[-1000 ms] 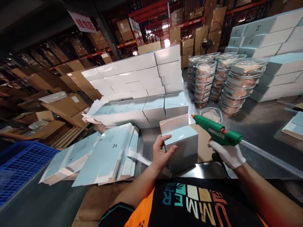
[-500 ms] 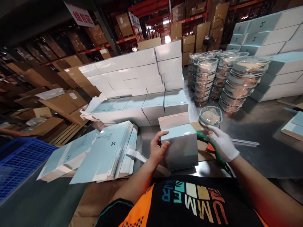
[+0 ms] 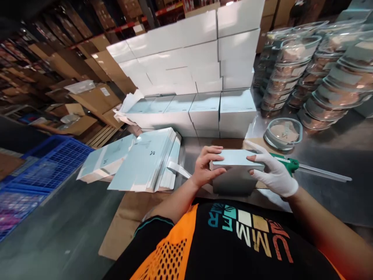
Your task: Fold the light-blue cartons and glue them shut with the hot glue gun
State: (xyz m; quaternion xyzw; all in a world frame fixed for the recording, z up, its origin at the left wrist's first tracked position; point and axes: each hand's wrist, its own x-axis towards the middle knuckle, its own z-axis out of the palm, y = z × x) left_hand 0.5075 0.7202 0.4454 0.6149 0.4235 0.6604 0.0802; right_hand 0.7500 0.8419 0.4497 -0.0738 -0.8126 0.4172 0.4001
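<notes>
A pale blue carton (image 3: 236, 159) stands on the steel table right in front of me, its top flap closed flat. My bare left hand (image 3: 204, 166) grips its left end, fingers over the top edge. My right hand (image 3: 272, 173), in a white glove, presses on its right end. The green glue gun (image 3: 287, 163) lies on the table just behind my right hand, with a clear glue stick (image 3: 325, 172) pointing right. A single clear lidded bowl (image 3: 283, 133) sits behind the carton.
Stacks of flat unfolded cartons (image 3: 140, 163) lie to the left. Finished white and blue boxes (image 3: 204, 77) are piled behind. Stacked clear lidded bowls (image 3: 320, 70) stand at the back right. A blue crate (image 3: 37, 163) is at far left, brown cardboard (image 3: 128, 221) under my left arm.
My right hand set the glue gun down on the table and moved onto the carton's right end. The carton's open flap is now folded shut. The camera tilted closer.
</notes>
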